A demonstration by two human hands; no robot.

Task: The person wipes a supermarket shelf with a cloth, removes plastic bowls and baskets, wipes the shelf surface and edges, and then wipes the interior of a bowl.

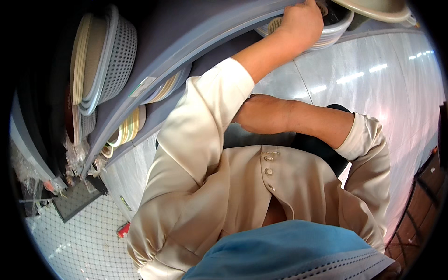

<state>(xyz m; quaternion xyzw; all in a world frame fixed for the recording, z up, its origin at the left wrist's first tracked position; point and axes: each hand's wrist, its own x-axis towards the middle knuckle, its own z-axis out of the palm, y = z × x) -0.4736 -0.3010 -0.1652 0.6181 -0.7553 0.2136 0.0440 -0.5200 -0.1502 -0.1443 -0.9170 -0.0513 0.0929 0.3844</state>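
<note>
My left hand [303, 22] reaches up to the edge of the grey shelf [224, 29], over a stack of pale plastic basins [329, 36]. Its fingertips run out at the top of the picture, so any grip cannot be made out. A small brown thing [323, 7] shows right beside the fingers. Under the wrist, a round tan item with a textured face [275, 25] rests inside the top basin. My right hand [260, 113] is low in front of my body, bent at the wrist. The left sleeve [206, 115] hides its fingers and whatever may be in them.
Stacked perforated baskets and basins [120, 57] stand on the shelf at left. More bowls [131, 126] sit beneath it. A wide beige basin [381, 8] juts out at top right. Glossy grey tiles [364, 91] cover the floor; a small red object [123, 230] lies lower left.
</note>
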